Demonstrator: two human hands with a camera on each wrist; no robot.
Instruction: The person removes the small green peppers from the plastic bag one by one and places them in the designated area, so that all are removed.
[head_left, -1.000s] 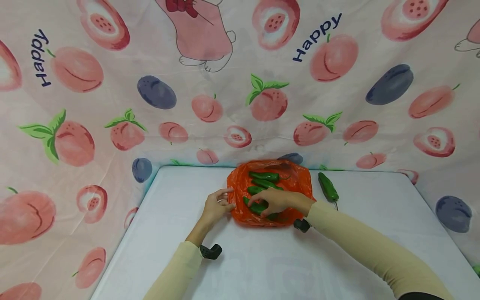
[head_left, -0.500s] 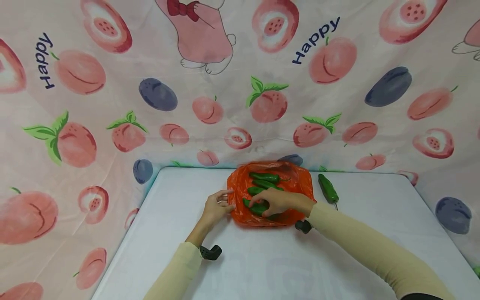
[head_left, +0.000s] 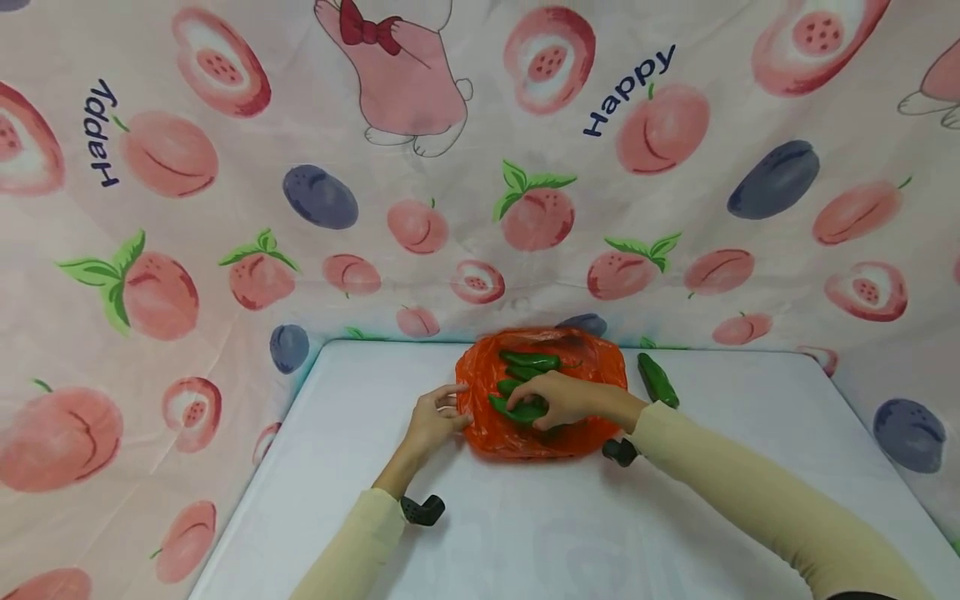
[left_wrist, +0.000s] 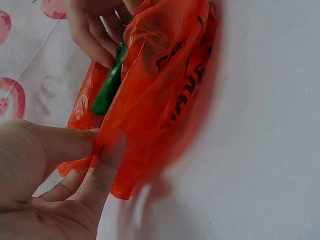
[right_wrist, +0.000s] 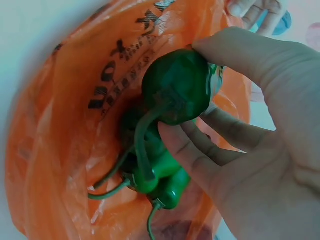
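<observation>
An orange-red plastic bag [head_left: 487, 433] lies open at the table's back with several green peppers [head_left: 531, 360] in it. My left hand [head_left: 432, 425] pinches the bag's left edge between thumb and fingers, which shows closely in the left wrist view, on the bag's rim [left_wrist: 107, 145]. Over the bag's middle, my right hand [head_left: 558, 398] grips one green pepper [right_wrist: 175, 86] between thumb and fingers, its stem hanging toward the camera in the right wrist view. Beneath it, other peppers [right_wrist: 170, 190] rest in the bag.
One more green pepper [head_left: 657, 381] lies on the white table [head_left: 570, 533], right of the bag and near the back edge. Behind the table hangs a fruit-patterned cloth [head_left: 480, 200]. Each wrist carries a small black camera.
My right hand has shifted slightly up and to the right with the pepper, its sleeve now overlapping the lone pepper's stem. The left hand keeps its hold on the bag. The head view has tilted slightly.
</observation>
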